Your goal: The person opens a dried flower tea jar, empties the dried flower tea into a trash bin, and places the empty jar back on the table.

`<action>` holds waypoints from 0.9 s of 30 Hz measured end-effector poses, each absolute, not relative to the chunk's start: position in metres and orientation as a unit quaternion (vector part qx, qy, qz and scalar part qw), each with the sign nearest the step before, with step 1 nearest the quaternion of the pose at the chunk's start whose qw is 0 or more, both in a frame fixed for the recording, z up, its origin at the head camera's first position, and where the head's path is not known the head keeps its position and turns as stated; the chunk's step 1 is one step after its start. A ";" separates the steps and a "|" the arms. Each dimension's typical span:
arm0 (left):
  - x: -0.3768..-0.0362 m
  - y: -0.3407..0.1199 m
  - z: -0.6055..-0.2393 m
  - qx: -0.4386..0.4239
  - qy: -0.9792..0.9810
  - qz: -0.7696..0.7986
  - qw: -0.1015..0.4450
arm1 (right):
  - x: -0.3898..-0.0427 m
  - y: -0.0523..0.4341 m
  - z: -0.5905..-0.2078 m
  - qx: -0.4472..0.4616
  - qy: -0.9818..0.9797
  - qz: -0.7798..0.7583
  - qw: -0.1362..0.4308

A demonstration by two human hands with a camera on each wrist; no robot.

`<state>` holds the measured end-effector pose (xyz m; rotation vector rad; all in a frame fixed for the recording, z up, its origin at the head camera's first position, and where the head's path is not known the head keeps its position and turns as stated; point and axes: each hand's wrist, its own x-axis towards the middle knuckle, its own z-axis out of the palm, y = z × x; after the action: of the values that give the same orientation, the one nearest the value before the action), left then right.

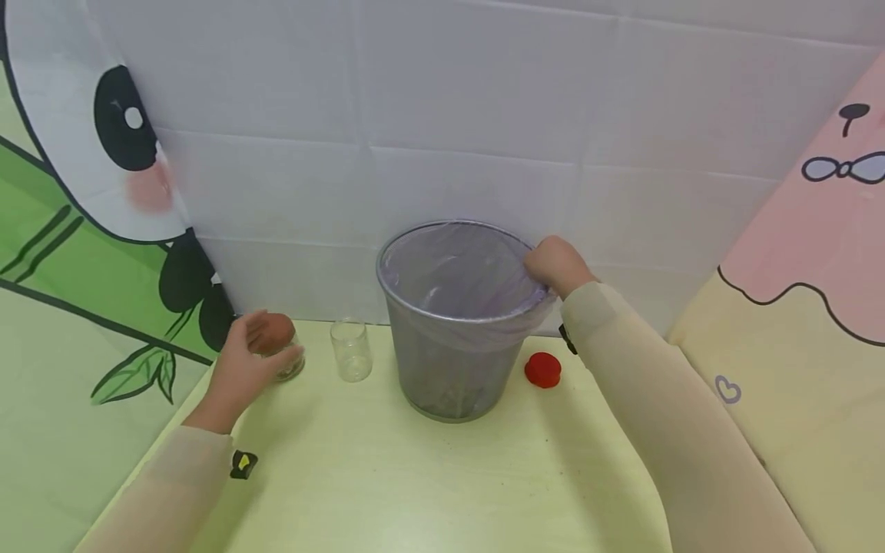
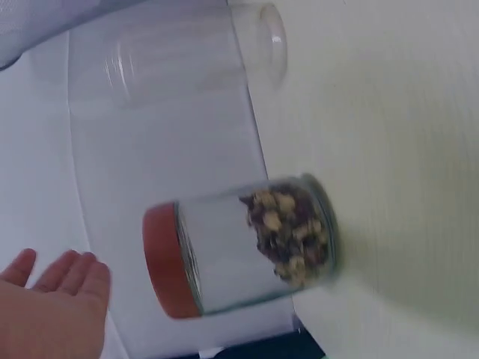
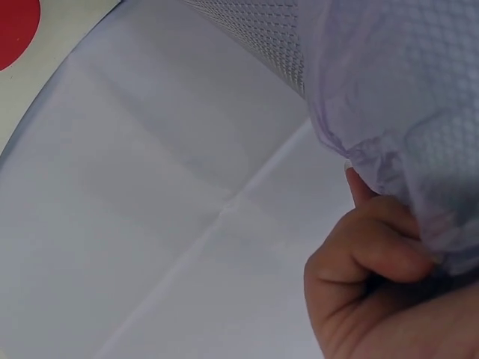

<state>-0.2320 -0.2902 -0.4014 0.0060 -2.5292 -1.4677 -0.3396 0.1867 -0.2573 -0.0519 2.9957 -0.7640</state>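
Observation:
A mesh waste bin stands upright, lined with a thin, pale purple plastic bag folded over its rim. At the rim's right side my right hand grips the bag's edge, with curled fingers on the gathered plastic. My left hand is by a glass jar with a reddish-brown lid. Straight fingers lie apart from the lid in the left wrist view. Dark and tan dried pieces fill the jar's lower part.
A clear, empty-looking glass container stands between jar and bin. Right of the bin a red lid lies on the pale yellow table. White cloth hangs behind, with printed cloth on both sides.

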 end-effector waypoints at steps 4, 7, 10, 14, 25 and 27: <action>-0.228 -0.306 -0.404 0.001 -0.852 -0.506 0.136 | -0.339 0.186 -0.259 -0.016 0.969 -0.246 0.022; -0.226 -0.318 -0.409 0.014 -0.852 -0.503 0.143 | -0.338 0.185 -0.259 -0.012 0.968 -0.250 0.022; -0.226 -0.328 -0.417 0.038 -0.850 -0.505 0.145 | -0.336 0.184 -0.259 -0.012 0.966 -0.256 0.020; -0.226 -0.337 -0.427 0.071 -0.843 -0.516 0.135 | -0.334 0.183 -0.260 -0.016 0.967 -0.255 0.010; -0.226 -0.340 -0.446 0.129 -0.819 -0.546 0.125 | -0.336 0.182 -0.263 -0.016 0.971 -0.240 0.006; -0.227 -0.337 -0.448 0.137 -0.813 -0.551 0.129 | -0.336 0.183 -0.263 -0.015 0.970 -0.241 0.005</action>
<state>-0.2275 -0.3375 -0.4482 0.3989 -2.3638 -1.6027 -0.3363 0.1826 -0.2629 -0.0473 3.0382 -0.7534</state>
